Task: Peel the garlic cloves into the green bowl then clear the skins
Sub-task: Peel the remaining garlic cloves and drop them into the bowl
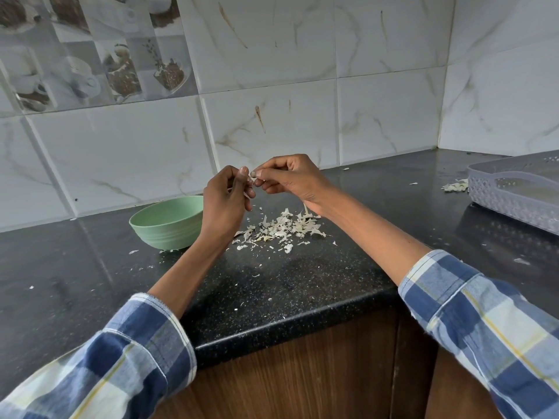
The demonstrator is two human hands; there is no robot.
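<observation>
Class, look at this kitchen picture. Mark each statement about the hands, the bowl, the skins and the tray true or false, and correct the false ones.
1. Both hands pinch a garlic clove above the counter. True: left hand and right hand meet on it.
2. The green bowl stands right of the skins. False: it stands left of the skins.
3. The skins lie in a pile on the counter. True.
4. The tray sits inside the bowl. False: it rests on the counter at far right.
5. The bowl lies upside down. False: it stands upright.
</observation>
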